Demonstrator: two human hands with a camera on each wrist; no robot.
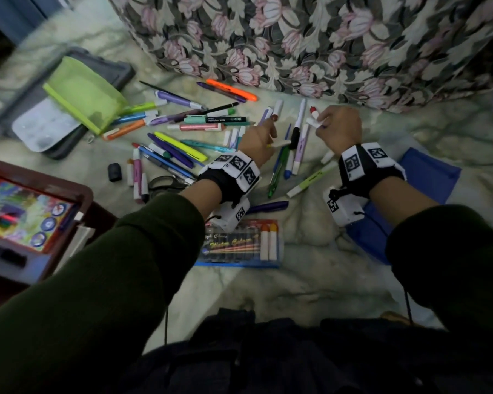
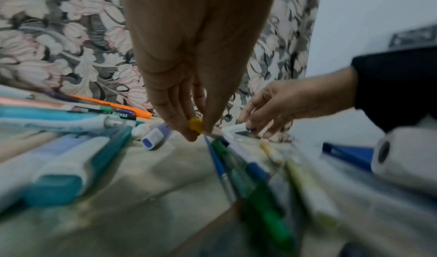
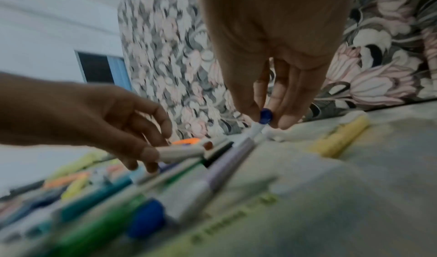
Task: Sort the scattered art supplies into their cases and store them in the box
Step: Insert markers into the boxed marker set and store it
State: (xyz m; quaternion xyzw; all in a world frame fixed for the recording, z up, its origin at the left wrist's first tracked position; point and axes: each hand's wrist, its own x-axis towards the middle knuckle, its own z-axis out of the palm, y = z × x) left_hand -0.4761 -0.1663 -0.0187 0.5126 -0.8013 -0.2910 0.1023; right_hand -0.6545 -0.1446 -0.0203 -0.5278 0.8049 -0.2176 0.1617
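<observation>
Meanwhile each grip pinches a marker — left hand (image 1: 256,140) yellow-capped, right hand (image 1: 339,129) blue-capped.

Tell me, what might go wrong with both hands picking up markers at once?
The left hand only pinches the yellow-capped marker at its tip, so it might slip. The right hand holds the blue-capped marker the same way. Their similar white barrels could mean a marker lands outside the watercolour marker case.
</observation>
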